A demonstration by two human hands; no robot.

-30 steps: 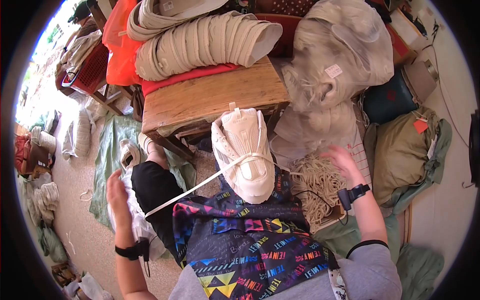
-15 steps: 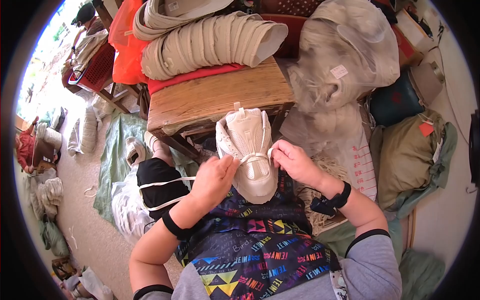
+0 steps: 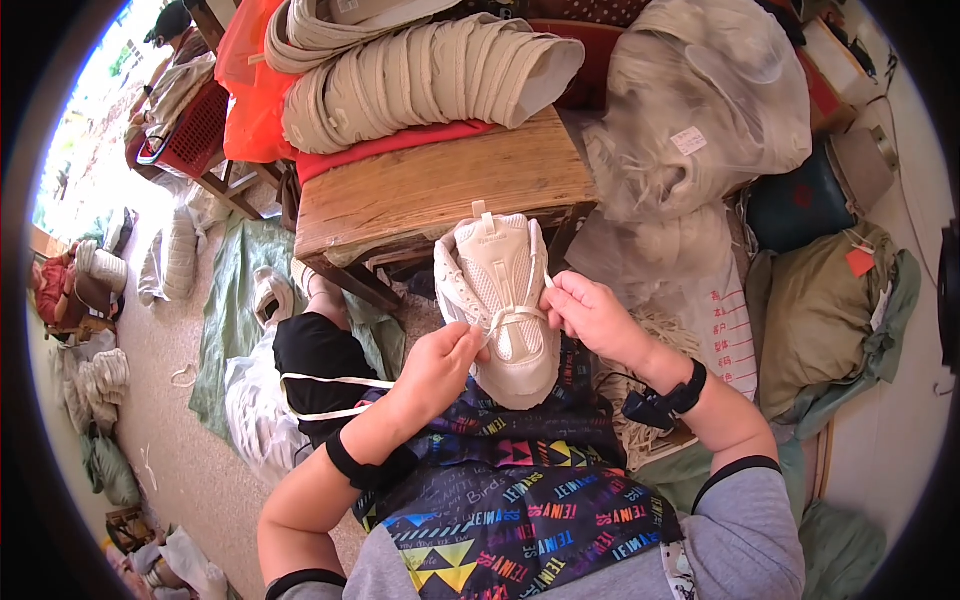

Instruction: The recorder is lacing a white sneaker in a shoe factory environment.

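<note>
Surroundings, far side and flanks.
Wooden bench [image 3: 440, 190], grain visible on top; red cloth [image 3: 395, 149] on it, under a nested row of beige shoe uppers [image 3: 420, 80]. Orange plastic bag [image 3: 245, 95] beside the row's left end; farther left, a red openwork basket [image 3: 195, 135]. Right of bench: bulging translucent plastic bag [image 3: 715, 95] bearing a small pale label [image 3: 689, 141], contents indistinct; right of it, a dark teal rounded object [image 3: 795, 208], kind unclear. Below that, full olive sack [image 3: 815, 320] with orange tag [image 3: 859, 262], near white wall [image 3: 905, 430]. Left: crumpled green sheet [image 3: 232, 320] on speckled floor [image 3: 165, 410].
</note>
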